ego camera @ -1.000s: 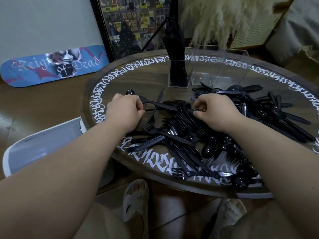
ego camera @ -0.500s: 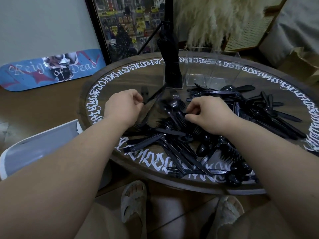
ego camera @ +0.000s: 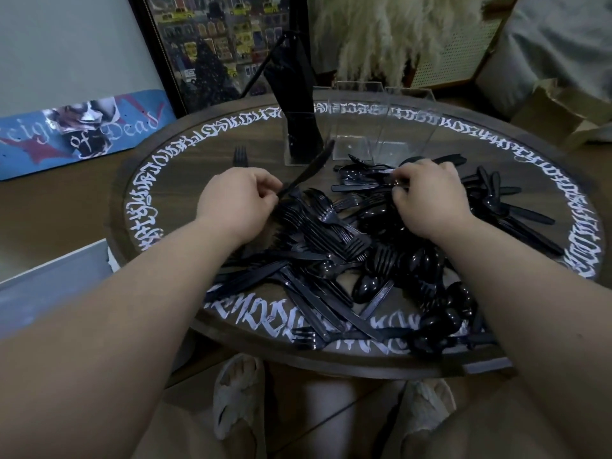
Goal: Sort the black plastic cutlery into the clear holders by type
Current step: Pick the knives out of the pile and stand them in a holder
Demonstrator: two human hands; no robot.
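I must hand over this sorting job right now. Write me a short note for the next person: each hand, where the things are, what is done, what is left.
Left hand: fingers pinch a black knife, blade pointing up toward the holders.
Right hand: fingers curled into the spoons at the far side of the pile; the exact grip is hidden.
Holders: three clear ones at the table's far edge. The left holder has black pieces standing in it; the middle holder and right holder look empty.
Left to do: most of it. The mixed cutlery pile covers the table, and one fork lies apart at the left.
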